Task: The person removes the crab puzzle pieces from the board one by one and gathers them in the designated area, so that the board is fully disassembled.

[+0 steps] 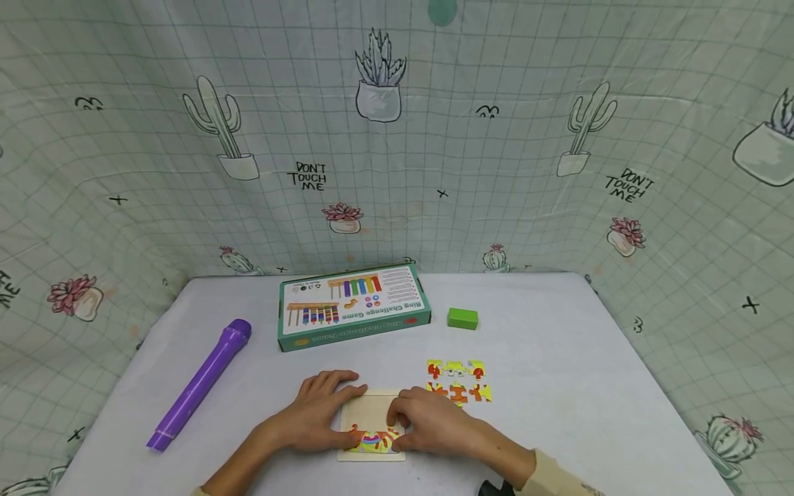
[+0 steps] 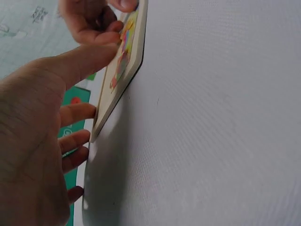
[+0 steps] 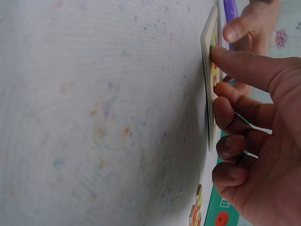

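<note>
A wooden puzzle board [image 1: 372, 411] lies on the table in the head view, with a row of joined, brightly coloured puzzle pieces [image 1: 372, 441] along its near side. My left hand [image 1: 313, 417] is at the board's left, its thumb resting on the left end of that row and its fingers fairly straight beside the frame. At the right end, my right hand [image 1: 434, 421] pinches a puzzle piece [image 1: 393, 430] between thumb and curled index finger, low on the board. In the right wrist view the fingertips [image 3: 221, 54] partly hide this piece.
Several loose puzzle pieces [image 1: 457, 393] lie in rows right of the board. Behind stand a green-edged Ring Challenge Game box [image 1: 353, 306] and a small green block [image 1: 462, 318]. A purple tube [image 1: 200, 386] lies at the left. A black object [image 1: 496, 489] shows at the near edge.
</note>
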Demonstrator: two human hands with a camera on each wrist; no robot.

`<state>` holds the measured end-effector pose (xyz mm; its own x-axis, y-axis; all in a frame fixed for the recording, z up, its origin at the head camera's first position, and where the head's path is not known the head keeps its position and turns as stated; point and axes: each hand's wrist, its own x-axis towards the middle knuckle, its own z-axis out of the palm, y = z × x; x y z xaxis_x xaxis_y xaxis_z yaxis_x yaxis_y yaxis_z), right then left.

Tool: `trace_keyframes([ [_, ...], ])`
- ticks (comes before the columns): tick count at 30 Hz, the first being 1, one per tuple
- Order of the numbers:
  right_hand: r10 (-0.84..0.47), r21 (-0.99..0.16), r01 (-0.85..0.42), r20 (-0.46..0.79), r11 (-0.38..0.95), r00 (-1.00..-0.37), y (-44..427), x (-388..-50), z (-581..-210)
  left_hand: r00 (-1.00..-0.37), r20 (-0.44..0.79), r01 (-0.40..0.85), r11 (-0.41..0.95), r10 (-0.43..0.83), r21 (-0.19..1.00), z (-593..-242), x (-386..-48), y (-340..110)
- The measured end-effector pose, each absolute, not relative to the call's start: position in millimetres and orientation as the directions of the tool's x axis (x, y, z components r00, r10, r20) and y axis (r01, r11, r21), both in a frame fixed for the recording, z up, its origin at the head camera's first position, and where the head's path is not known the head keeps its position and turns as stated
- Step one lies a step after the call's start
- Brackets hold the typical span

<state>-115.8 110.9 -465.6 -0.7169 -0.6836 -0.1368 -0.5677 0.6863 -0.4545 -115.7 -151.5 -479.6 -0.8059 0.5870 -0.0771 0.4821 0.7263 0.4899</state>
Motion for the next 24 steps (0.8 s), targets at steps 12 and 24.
trace_keyframes([
  [12, -0.647, -0.561, -0.463, -0.181, 0.687, -0.741, 109, -117, -465, -0.847, -0.039, 0.48, 0.794, 0.531, 0.372, -479, -115, -137],
  [24, -0.63, -0.625, -0.397, -0.199, 0.672, -0.751, 106, -120, -467, -0.854, -0.063, 0.457, 0.802, 0.517, 0.385, -479, -117, -135],
])
